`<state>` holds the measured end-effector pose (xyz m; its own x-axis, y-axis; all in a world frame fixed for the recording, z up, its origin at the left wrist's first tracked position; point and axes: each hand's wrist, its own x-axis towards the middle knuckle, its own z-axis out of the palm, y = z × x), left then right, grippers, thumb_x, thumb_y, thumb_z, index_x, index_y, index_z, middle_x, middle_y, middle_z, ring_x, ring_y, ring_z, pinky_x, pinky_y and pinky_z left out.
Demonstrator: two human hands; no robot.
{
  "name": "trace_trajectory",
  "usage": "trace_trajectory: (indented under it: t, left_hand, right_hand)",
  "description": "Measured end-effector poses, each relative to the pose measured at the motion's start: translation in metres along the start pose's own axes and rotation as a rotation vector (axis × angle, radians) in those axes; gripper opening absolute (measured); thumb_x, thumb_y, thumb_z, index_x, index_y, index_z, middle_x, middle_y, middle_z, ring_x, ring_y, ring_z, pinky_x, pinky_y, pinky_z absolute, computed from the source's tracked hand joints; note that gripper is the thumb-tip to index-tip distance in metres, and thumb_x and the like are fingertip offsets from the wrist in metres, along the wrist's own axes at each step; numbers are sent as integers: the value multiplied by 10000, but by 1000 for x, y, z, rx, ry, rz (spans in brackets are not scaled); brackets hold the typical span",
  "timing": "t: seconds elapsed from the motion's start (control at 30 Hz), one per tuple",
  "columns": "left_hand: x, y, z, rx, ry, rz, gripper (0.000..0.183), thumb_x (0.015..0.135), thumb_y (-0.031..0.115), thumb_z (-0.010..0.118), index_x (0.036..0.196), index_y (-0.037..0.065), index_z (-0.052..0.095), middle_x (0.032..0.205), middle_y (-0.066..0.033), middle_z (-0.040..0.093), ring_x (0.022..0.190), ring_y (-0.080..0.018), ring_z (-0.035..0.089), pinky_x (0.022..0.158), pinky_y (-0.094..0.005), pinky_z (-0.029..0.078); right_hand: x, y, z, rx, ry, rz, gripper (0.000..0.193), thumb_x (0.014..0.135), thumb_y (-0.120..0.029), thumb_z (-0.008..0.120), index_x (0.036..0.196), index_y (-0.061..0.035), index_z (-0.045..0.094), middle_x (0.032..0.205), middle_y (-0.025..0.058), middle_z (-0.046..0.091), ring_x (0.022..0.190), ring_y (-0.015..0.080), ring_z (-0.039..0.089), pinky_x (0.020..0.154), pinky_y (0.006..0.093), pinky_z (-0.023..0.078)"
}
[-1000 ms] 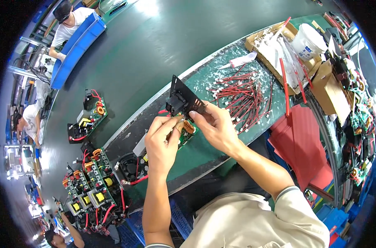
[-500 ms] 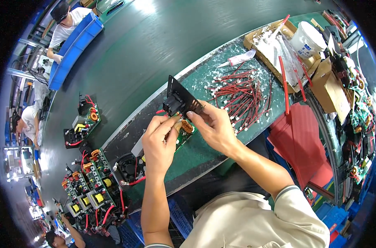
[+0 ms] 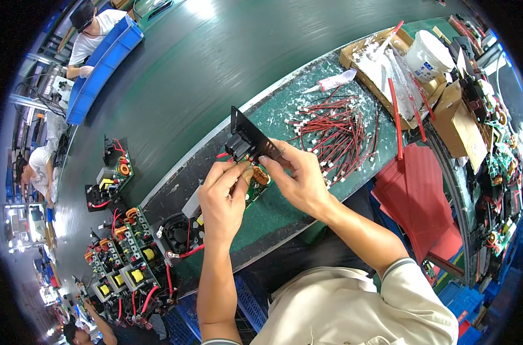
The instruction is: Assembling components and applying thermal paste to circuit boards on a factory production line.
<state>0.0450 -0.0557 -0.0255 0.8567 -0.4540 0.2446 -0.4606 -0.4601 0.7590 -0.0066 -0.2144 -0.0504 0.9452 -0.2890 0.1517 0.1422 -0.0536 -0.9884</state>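
A black perforated metal panel [image 3: 251, 133] with a black socket block on its inner face stands tilted above a green circuit board. My right hand [image 3: 299, 178] grips the panel's lower right end between thumb and fingers. Just below the socket block, my left hand [image 3: 221, 192] has its thumb and fingertips pinched together; what is between them is too small and covered to make out. A copper coil [image 3: 261, 175] on the board shows between my hands. At the board's other end, beside my left wrist, sits a black fan [image 3: 177, 231] with a red cable.
A heap of red-black wires [image 3: 333, 135] lies right of my hands, with a sealant tube [image 3: 333, 81] and cardboard tray [image 3: 359, 63] beyond. Several circuit boards [image 3: 123, 259] crowd the left. Across the green belt [image 3: 215, 63], a person handles a blue bin [image 3: 103, 69].
A separate board assembly on the belt has shifted slightly toward the lower left. The panel has tipped a little leftward, while my hands stay almost in place. The far person's hand has moved along the bin.
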Motion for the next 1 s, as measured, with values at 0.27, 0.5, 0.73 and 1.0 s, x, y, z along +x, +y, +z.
trace_trajectory:
  t: [0.27,0.5,0.73,1.0]
  left_hand:
    - [-1,1,0,-15,18,4,217,841,-88,667,1040,-21,720,882,-64,625,694,-106,566,611,-247,447]
    - [0,-5,6,23,108,98,159,822,-72,670,964,-20,718,851,-121,648,674,-237,652,598,-315,501]
    - [0,-1,8,77,119,104,138,830,-61,661,962,-44,698,862,-142,651,707,-242,658,653,-314,514]
    - [-6,-4,4,374,103,147,340,919,-10,590,1258,-24,570,1034,-183,576,844,-390,633,708,-457,520]
  right_hand:
    - [-1,-1,1,-85,3,-56,326,950,-14,632,1267,57,604,1000,117,714,927,83,639,825,281,555]
    - [-8,2,11,-251,111,-269,380,909,22,644,1286,41,603,1063,188,713,958,204,714,838,316,561]
    - [-4,9,9,-140,39,-151,348,927,11,632,1272,42,600,966,159,708,899,120,692,800,308,560]
    - [31,9,-14,-614,441,-193,542,840,-92,764,1320,9,531,1103,197,547,878,273,589,759,378,536]
